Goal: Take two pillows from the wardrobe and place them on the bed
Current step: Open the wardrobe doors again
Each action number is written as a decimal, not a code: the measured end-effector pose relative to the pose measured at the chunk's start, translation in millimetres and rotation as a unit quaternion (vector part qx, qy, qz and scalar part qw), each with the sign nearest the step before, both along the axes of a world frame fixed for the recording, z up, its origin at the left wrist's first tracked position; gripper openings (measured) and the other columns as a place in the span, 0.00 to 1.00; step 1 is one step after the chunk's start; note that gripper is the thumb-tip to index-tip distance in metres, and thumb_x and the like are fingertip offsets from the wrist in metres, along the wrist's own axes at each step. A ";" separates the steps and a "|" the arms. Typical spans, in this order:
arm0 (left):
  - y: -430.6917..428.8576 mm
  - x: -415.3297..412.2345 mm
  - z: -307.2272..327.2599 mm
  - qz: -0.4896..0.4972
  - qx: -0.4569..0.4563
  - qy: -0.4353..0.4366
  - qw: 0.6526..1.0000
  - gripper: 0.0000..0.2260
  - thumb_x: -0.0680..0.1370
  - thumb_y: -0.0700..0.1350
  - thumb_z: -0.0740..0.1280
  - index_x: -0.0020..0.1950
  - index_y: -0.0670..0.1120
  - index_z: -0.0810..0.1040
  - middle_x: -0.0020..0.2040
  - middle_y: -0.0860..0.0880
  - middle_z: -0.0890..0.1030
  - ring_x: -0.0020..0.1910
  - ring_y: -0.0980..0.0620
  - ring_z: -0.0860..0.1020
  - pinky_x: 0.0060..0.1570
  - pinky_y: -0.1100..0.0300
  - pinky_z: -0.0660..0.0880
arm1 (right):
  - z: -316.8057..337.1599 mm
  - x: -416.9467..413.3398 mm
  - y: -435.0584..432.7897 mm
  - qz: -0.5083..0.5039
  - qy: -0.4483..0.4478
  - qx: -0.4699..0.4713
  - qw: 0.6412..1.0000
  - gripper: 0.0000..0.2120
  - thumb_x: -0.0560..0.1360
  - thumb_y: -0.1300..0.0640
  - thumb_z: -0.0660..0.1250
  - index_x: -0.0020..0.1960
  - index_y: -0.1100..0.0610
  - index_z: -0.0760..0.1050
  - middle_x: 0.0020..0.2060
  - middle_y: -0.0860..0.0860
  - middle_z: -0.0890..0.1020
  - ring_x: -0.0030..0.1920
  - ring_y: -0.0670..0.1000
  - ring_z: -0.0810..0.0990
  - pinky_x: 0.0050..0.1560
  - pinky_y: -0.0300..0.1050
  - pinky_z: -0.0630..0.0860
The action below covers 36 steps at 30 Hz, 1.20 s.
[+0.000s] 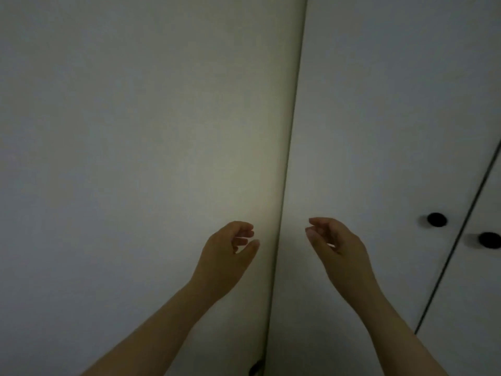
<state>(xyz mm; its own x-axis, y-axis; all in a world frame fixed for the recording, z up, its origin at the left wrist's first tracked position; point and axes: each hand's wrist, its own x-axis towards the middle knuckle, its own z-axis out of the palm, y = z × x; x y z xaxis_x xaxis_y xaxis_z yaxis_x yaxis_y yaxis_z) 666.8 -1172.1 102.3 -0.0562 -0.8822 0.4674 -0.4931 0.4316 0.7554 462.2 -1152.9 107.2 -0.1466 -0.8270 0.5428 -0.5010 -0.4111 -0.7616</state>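
Dimly lit and grainy, the white wardrobe (135, 131) fills the view with its doors shut, so whatever lies inside is hidden. A dark knob (256, 368) low down, just left of the central door seam (292, 131), is cut off by the bottom edge. The left hand (227, 253) is raised just left of that seam and the right hand (339, 248) just right of it, each with fingers loosely curled and grasping nothing, though whether they touch the doors cannot be made out. Two round black knobs (436, 220) (489, 240) sit well right of the seam, one either side of a second, slanting seam (458, 237).
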 end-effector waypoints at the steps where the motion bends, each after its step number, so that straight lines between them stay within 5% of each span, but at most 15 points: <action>1: -10.4 -9.3 4.6 -0.032 -0.004 0.001 0.999 0.10 0.74 0.46 0.68 0.54 0.53 0.75 0.48 0.59 0.80 0.47 0.61 0.79 0.47 0.69 0.75 | 4.1 -7.2 2.0 -0.030 -0.008 -0.002 1.000 0.09 0.76 0.54 0.65 0.56 0.48 0.75 0.46 0.40 0.80 0.48 0.32 0.76 0.43 0.22 0.71; 15: -14.1 -155.8 28.7 -0.320 0.011 0.059 0.945 0.09 0.74 0.45 0.69 0.53 0.54 0.75 0.50 0.56 0.81 0.49 0.57 0.80 0.56 0.54 0.77 | 34.2 -103.7 97.0 -0.288 -0.007 -0.035 0.957 0.08 0.76 0.54 0.65 0.55 0.49 0.77 0.46 0.41 0.81 0.47 0.32 0.77 0.41 0.21 0.70; 28: -12.6 -220.5 35.9 -0.387 0.016 0.063 0.920 0.10 0.74 0.45 0.69 0.52 0.57 0.75 0.50 0.57 0.80 0.50 0.59 0.79 0.56 0.57 0.76 | 41.6 -156.2 121.4 -0.370 0.007 -0.046 0.928 0.08 0.76 0.53 0.65 0.55 0.48 0.75 0.46 0.39 0.79 0.47 0.31 0.76 0.41 0.20 0.70; 36: -57.8 -216.9 47.2 -0.431 0.005 0.052 0.901 0.10 0.74 0.45 0.69 0.51 0.57 0.75 0.50 0.57 0.81 0.50 0.59 0.78 0.56 0.57 0.76 | 42.0 -148.9 70.5 -0.440 0.002 -0.041 0.897 0.15 0.76 0.51 0.64 0.62 0.52 0.73 0.54 0.46 0.77 0.53 0.44 0.77 0.43 0.30 0.72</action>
<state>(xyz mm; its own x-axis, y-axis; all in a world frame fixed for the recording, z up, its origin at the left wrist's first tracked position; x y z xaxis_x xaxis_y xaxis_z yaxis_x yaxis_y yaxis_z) 450.0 -1229.9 149.5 -0.6783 -0.5357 0.5030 0.0967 0.6135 0.7837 313.4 -1082.3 149.2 -0.7217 -0.3483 0.5983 -0.6611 0.0903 -0.7449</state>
